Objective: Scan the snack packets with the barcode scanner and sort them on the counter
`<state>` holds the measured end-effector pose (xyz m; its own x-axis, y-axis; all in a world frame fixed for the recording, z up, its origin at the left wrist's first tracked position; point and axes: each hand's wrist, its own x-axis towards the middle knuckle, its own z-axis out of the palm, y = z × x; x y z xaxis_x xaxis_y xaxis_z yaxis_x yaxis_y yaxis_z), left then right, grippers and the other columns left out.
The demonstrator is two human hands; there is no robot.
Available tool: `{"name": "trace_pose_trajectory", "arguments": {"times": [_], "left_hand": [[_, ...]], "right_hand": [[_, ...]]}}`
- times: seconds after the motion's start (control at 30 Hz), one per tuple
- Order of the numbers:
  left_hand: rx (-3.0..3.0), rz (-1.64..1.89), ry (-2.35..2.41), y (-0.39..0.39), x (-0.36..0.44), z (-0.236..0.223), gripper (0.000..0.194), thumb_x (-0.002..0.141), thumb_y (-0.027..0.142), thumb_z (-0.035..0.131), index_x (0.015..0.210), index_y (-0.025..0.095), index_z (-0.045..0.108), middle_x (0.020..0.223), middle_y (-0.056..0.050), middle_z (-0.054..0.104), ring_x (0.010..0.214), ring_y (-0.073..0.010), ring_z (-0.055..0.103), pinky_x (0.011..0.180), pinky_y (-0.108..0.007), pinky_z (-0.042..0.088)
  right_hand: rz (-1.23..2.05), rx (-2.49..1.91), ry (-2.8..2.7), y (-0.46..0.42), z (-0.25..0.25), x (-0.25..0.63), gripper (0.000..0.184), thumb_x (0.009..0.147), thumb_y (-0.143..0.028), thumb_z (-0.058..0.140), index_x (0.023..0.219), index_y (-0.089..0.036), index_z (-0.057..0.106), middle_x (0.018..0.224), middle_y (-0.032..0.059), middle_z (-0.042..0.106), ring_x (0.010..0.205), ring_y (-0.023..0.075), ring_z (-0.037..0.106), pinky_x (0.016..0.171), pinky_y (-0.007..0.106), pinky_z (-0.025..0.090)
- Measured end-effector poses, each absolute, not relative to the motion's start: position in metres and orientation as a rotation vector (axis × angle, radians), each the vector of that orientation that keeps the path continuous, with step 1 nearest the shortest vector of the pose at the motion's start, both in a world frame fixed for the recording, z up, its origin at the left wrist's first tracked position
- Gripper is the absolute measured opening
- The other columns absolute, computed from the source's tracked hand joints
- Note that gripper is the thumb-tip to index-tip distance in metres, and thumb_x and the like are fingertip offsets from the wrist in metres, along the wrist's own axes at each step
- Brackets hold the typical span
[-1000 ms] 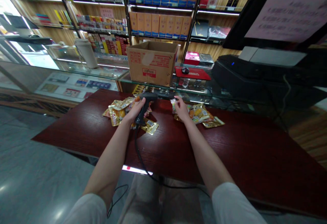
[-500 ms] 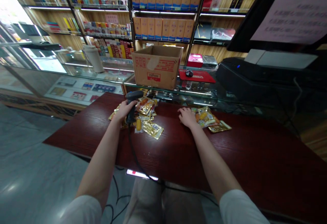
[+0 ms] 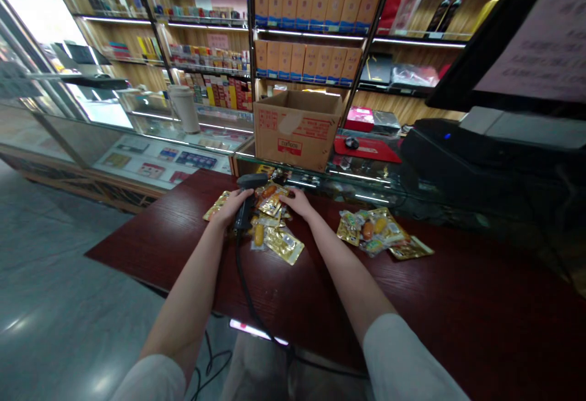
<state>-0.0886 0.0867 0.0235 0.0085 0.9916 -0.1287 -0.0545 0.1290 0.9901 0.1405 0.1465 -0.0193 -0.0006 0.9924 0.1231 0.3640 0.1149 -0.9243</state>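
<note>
Head: tbl [image 3: 160, 248], shelves [image 3: 311, 33], prob. monitor [image 3: 489, 47]

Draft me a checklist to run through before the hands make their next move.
1. Black handheld scanner held in the left hand: ok, gripped by its handle.
2. Right hand at the left pile of gold foil and clear plastic packets: ok, it reaches the pile's right side.
3. One packet firmly gripped: cannot tell, too small to see.
4. Scanner aimed squarely at a packet: cannot tell from this view.
5. Black cable clear of the right hand: ok, it runs down over the near edge of the dark red wooden table.
6. Right pile of similar packets separate from the left: ok, tabletop shows between.
</note>
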Motion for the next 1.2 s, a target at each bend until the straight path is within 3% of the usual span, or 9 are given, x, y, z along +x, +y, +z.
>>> {"name": "trace_pose_trajectory", "arguments": {"times": [0.2,0.4,0.6,0.8,0.97,1.07,1.2], "left_hand": [[1.030,1.127,1.241,0.084,-0.082,0.026,0.035,0.071,0.046,0.079,0.085,0.016,0.066,0.067,-0.002,0.067,0.055,-0.0154,0.061,0.050,-0.024,0.048],[1.087,1.076,1.187,0.077,-0.069,0.022,0.041,0.069,0.044,0.081,0.095,0.016,0.067,0.075,-0.002,0.069,0.061,-0.0158,0.063,0.054,-0.025,0.050],[1.138,1.014,1.159,0.063,-0.053,0.026,0.046,0.071,0.049,0.080,0.101,0.018,0.066,0.073,-0.002,0.067,0.061,-0.0186,0.062,0.053,-0.028,0.049],[1.319,1.236,1.162,0.054,-0.045,0.038,0.038,0.065,0.044,0.084,0.090,0.019,0.069,0.086,-0.004,0.071,0.088,-0.0239,0.065,0.065,-0.025,0.050],[1.113,1.136,0.856,0.042,-0.037,0.037,0.049,0.072,0.059,0.077,0.095,0.017,0.064,0.067,-0.001,0.062,0.058,-0.0143,0.057,0.051,-0.024,0.045],[1.088,1.012,0.664,0.036,-0.030,0.038,0.054,0.072,0.059,0.079,0.098,0.015,0.063,0.059,0.001,0.056,0.048,-0.0099,0.049,0.045,-0.021,0.039],[1.089,0.906,0.612,0.032,-0.020,0.039,0.054,0.073,0.057,0.080,0.100,0.015,0.062,0.054,0.005,0.050,0.045,-0.0082,0.045,0.042,-0.019,0.034]], "right_hand": [[1.021,-1.384,-1.423,0.137,-0.027,0.156,0.037,0.055,-0.028,0.084,0.078,-0.021,0.055,0.074,-0.0045,0.062,0.073,0.0152,0.058,0.076,0.032,0.049],[1.029,-1.354,-1.442,0.113,-0.022,0.187,0.032,0.060,-0.041,0.077,0.064,-0.022,0.052,0.062,-0.0047,0.054,0.066,0.0156,0.053,0.064,0.029,0.045],[1.080,-1.245,-1.106,0.095,-0.013,0.221,0.035,0.069,-0.047,0.071,0.082,-0.025,0.047,0.075,-0.0036,0.059,0.069,0.0169,0.060,0.058,0.029,0.052],[1.021,-1.089,-0.940,0.088,0.010,0.248,0.041,0.070,-0.048,0.074,0.090,-0.027,0.046,0.080,-0.0055,0.064,0.072,0.0161,0.065,0.060,0.028,0.056],[1.073,-0.895,-0.758,0.089,0.014,0.246,0.027,0.075,-0.037,0.068,0.093,-0.028,0.050,0.089,-0.0029,0.068,0.083,0.0163,0.067,0.076,0.033,0.057],[1.131,-0.858,-0.665,0.090,0.005,0.246,0.015,0.077,-0.037,0.058,0.082,-0.026,0.050,0.084,0.0000,0.065,0.080,0.0174,0.065,0.079,0.037,0.056],[1.064,-0.845,-0.742,0.089,-0.008,0.253,0.031,0.080,-0.054,0.047,0.067,-0.026,0.041,0.071,0.0018,0.055,0.064,0.0182,0.056,0.069,0.038,0.055]]}}
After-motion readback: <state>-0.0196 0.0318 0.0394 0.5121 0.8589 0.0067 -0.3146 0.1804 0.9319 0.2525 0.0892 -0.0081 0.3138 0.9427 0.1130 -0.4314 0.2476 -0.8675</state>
